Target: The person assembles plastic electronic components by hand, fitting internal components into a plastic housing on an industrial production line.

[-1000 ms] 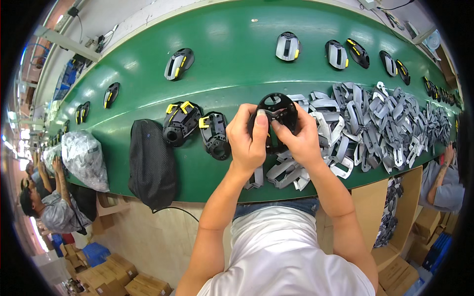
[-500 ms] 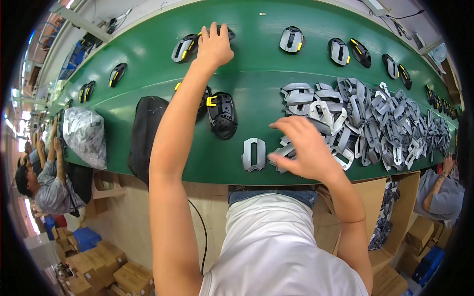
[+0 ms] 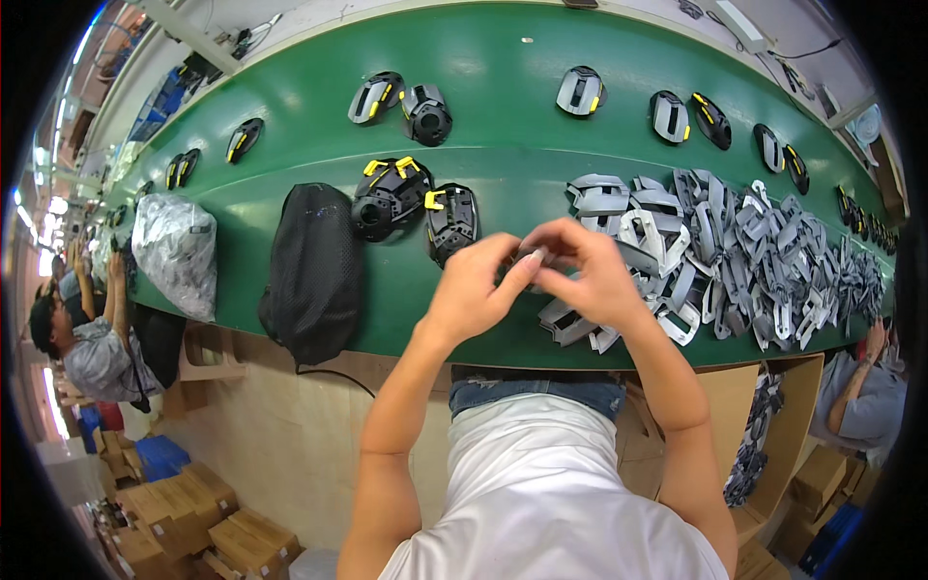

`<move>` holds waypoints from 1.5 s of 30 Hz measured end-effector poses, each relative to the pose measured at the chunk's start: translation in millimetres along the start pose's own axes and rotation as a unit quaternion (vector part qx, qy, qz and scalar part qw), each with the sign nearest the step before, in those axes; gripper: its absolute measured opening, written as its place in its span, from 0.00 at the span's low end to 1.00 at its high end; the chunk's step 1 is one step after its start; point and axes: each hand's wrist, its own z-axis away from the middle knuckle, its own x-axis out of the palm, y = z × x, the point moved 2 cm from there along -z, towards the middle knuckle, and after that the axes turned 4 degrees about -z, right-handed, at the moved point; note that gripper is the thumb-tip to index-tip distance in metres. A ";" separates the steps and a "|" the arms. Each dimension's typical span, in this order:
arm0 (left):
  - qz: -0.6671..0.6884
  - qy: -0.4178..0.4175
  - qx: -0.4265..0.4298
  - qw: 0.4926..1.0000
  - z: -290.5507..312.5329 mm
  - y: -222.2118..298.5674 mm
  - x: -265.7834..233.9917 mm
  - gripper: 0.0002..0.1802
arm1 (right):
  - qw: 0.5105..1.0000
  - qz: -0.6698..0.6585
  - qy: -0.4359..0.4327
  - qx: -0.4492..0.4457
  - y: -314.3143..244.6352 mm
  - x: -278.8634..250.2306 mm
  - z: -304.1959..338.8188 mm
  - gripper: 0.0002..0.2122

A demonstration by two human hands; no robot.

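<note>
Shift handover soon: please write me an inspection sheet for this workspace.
Surface: glossy green table.
Job's things: heap of grey parts at right; two black assemblies with yellow pieces left of centre.
Clutter: black sack, clear plastic bag at left.
Grips: left grip and right grip close together; what they hold is mostly hidden.
Cables: black cable below the near edge.
Surroundings: person at left, another at right; cardboard boxes lower left, open carton lower right.

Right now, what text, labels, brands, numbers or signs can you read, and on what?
None readable anywhere.
Brown cartons, lower left: any print is too small and blurred.
Black-and-yellow parts and gray pieces: no legible marking.
Small item between left hand and right hand: mostly hidden, can't tell.
</note>
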 end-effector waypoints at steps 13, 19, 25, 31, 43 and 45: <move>0.127 0.082 0.046 0.987 -61.5 23.9 30.3 0.16 | 0.980 0.047 0.176 -0.078 -15.5 -38.7 -9.0 0.09; 0.318 -0.012 0.034 0.947 -73.2 23.2 38.3 0.16 | 0.960 0.096 0.219 -0.145 -14.3 -37.1 -12.5 0.10; 0.440 0.004 0.002 0.898 -68.4 18.5 52.3 0.16 | 0.961 0.079 0.216 -0.154 -5.8 -34.4 -16.6 0.09; 0.499 -0.001 -0.025 0.866 -66.8 20.9 55.8 0.16 | 0.941 0.123 0.219 -0.226 -11.0 -37.3 -15.0 0.08; 0.345 0.068 0.038 0.936 -56.1 18.2 51.5 0.14 | 0.954 -0.028 0.245 -0.170 5.5 -28.7 -12.9 0.11; 0.303 0.073 0.043 0.949 -53.9 18.6 51.1 0.12 | 0.954 -0.009 0.251 -0.164 5.1 -27.5 -11.1 0.11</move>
